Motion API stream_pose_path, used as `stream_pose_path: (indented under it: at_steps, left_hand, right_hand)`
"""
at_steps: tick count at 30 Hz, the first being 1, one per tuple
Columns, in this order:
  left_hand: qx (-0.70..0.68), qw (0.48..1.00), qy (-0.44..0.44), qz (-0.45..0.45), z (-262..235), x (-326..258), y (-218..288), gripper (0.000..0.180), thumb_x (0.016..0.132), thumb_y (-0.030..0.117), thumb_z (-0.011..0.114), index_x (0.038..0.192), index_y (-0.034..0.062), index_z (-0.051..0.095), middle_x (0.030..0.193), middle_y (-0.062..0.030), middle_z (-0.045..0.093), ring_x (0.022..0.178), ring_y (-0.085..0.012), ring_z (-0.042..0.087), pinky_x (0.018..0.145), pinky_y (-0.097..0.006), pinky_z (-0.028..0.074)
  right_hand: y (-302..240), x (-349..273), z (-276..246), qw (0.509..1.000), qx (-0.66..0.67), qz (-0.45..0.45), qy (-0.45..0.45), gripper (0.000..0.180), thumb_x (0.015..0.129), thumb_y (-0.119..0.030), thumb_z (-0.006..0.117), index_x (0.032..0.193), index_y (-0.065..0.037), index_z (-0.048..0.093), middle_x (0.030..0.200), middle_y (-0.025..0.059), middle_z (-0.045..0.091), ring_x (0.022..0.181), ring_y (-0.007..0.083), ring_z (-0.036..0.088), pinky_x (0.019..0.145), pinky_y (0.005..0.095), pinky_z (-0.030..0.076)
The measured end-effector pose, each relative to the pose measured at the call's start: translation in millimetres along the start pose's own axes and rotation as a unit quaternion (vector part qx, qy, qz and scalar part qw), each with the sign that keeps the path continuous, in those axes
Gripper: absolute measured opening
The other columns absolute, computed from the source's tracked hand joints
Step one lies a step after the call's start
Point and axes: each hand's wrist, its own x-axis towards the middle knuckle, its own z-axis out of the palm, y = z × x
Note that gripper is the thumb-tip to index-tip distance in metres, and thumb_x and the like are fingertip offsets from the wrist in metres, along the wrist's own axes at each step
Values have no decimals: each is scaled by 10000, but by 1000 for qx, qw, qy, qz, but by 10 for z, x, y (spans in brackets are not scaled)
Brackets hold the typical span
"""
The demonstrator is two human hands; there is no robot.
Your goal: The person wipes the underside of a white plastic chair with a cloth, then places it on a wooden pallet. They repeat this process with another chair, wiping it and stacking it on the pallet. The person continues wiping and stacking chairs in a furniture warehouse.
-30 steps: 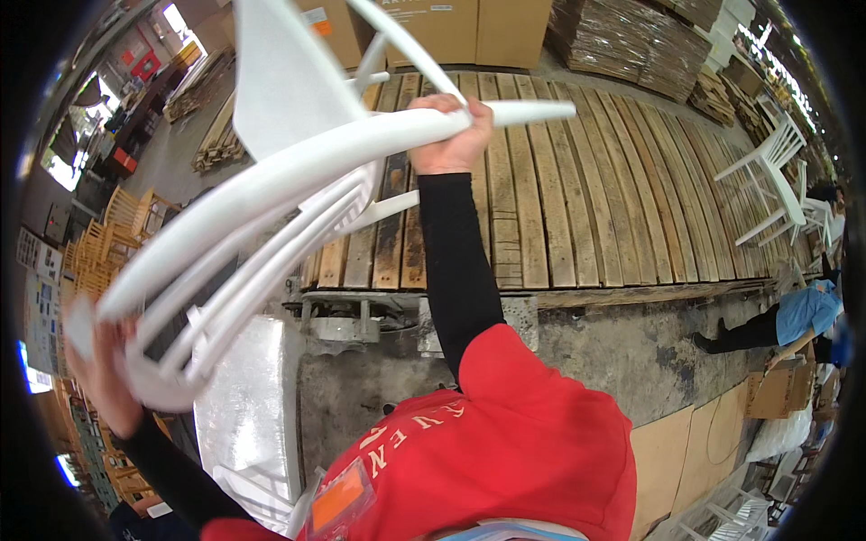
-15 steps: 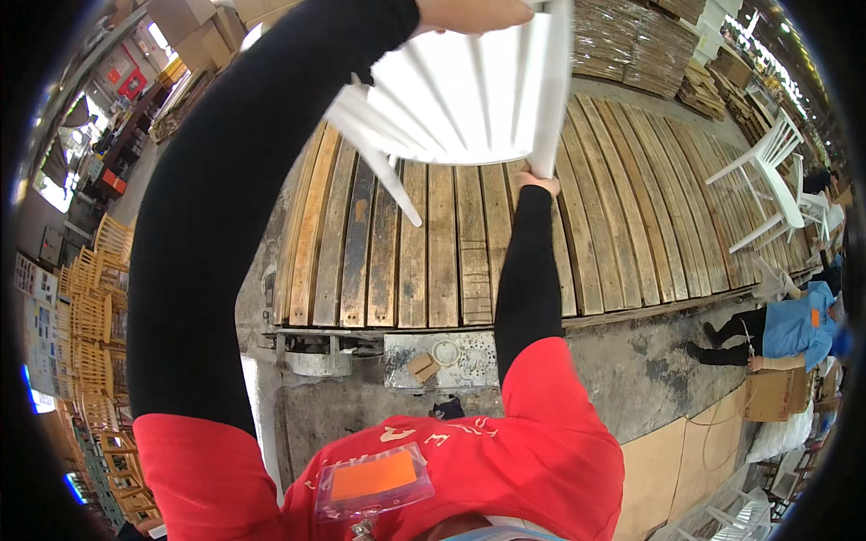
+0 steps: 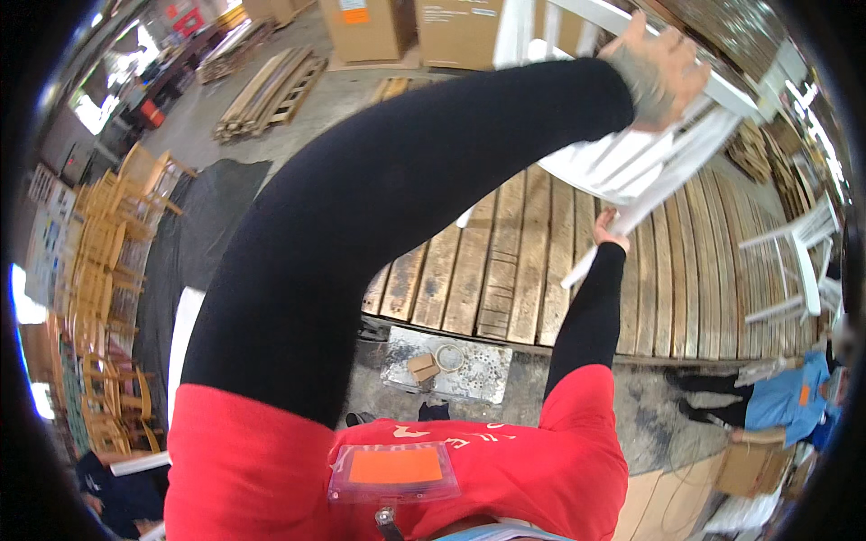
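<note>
A white wooden chair (image 3: 672,176) with a slatted back is held tilted above a slatted wooden platform (image 3: 519,252). My left arm, in a black sleeve, reaches across to the right. My left hand (image 3: 663,77) grips the chair's upper rail, with its knuckles and the back of the hand showing. Lower down, my right hand (image 3: 612,230) is closed against a long white post of the chair, and some of its fingers are hidden behind it. Part of the chair is covered by my left forearm.
Another white chair (image 3: 794,257) stands at the platform's right end, near a person in a blue shirt (image 3: 794,401). Several unpainted chairs (image 3: 104,261) line the left side. Cardboard boxes (image 3: 460,32) and stacked wood (image 3: 271,90) are at the back. A speckled board (image 3: 478,365) lies below the platform's near edge.
The chair has swung to the right and turned, with both my hands on it. My left arm now stretches across the view, and the view itself has shifted.
</note>
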Motion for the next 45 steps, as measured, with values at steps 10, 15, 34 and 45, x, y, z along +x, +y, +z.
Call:
stream_pose_path:
  at_steps: [10, 15, 34, 45]
  left_hand:
    - [-363, 746, -368, -420, -2707, -4700, 1615, 282, 950, 312, 613, 969, 31, 630, 815, -177, 673, 822, -378, 676, 719, -479, 517]
    - [-217, 470, -287, -806, -4392, -6166, 3787, 354, 941, 358, 602, 819, 33, 668, 725, -153, 665, 686, -317, 675, 653, -449, 512]
    - [189, 63, 548, -813, -6446, -6544, 6208, 239, 952, 227, 669, 804, 115, 519, 565, 51, 447, 422, -73, 413, 399, -251, 309]
    - [336, 313, 436, -774, -7790, -6654, 4697, 364, 979, 163, 602, 1297, -2, 541, 1271, -110, 607, 1223, -196, 545, 1066, -343, 391]
  right_hand:
    - [1094, -2039, -1310, 865, -475, 130, -93, 578, 1043, -450, 467, 1468, -60, 490, 1250, 80, 594, 1193, 225, 521, 1052, 409, 421]
    - [2186, -3322, -1813, 568, -710, 275, -311, 390, 1055, -328, 517, 1356, -89, 582, 861, -5, 566, 746, 121, 540, 654, 312, 481]
    - [4867, -7608, -5207, -186, -620, 524, -554, 354, 982, -240, 656, 1258, -22, 619, 857, 108, 687, 631, 169, 671, 605, 310, 578]
    - [7657, -8147, -3569, 565, -508, 345, -551, 503, 1033, -167, 544, 1489, -85, 348, 914, 100, 662, 750, 161, 646, 668, 324, 562]
